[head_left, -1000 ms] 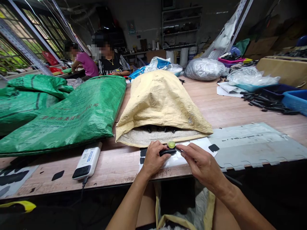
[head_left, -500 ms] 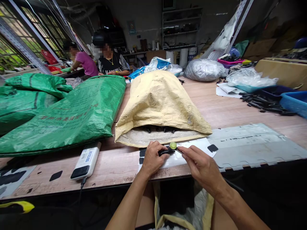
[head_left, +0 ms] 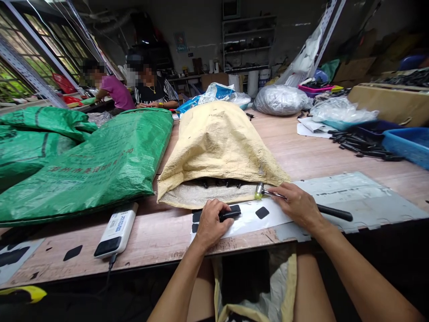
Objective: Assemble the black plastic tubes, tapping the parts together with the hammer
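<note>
My left hand (head_left: 213,223) is closed on a small black plastic part (head_left: 231,213), held down over a white sheet (head_left: 246,227) near the table's front edge. My fingers cover part of it, and I cannot make out its exact kind. In my right hand (head_left: 298,205) is a small hammer (head_left: 260,191) with a metal head, a yellow-green face and a black grip. The hammer's head is apart from the black part, just in front of the yellow sack's mouth. A black rounded patch (head_left: 262,212) lies on the sheet between my hands.
A yellow woven sack (head_left: 217,138) with black pieces in its mouth lies ahead. Left of it are a green sack (head_left: 110,156) and a white power bank (head_left: 117,230) with a cable. Black parts (head_left: 365,145) and a blue basket (head_left: 409,145) are at right. Two people sit beyond.
The hammer has moved from over the black part to the right, and its head now points away from me. My left hand stays on the part. The view has shifted slightly.
</note>
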The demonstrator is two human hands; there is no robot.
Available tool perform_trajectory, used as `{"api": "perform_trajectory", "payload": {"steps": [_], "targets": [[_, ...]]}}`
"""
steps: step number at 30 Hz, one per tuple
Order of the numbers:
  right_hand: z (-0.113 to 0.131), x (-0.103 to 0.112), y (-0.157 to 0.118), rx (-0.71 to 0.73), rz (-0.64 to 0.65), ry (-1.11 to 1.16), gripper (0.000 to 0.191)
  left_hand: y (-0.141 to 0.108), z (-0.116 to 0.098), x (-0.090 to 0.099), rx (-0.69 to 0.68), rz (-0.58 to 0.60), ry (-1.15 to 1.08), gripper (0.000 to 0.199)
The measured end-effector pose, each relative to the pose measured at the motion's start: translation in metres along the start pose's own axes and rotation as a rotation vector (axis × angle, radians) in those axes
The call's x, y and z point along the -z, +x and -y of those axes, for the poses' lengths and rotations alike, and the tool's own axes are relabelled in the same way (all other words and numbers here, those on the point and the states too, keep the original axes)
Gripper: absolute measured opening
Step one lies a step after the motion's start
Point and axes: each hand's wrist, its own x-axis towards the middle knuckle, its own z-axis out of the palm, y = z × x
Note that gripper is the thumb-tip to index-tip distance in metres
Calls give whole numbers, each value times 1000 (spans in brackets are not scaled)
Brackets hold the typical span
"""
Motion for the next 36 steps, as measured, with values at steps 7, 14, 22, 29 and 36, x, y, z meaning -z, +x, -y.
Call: {"api": "perform_trajectory", "payload": {"steps": [7,14,22,29,36], "targets": [[-11,-19,-4,37,-21,-14,23,0,0,2,19,19,-14,16],[-9,-19,-4,33,-7,-54,23,0,0,3,29,12,-45,16],[-4,-16,-3,-10,-8,-40,23,-2,-1,5,32,-10,-82,22],[-3,-15,-3,-26,-9,-47,22,-3,3,6,34,-33,-128,18],[-2,-15,-2,-47,6,-48,23,-47,-55,30,16,366,-408,23]]}}
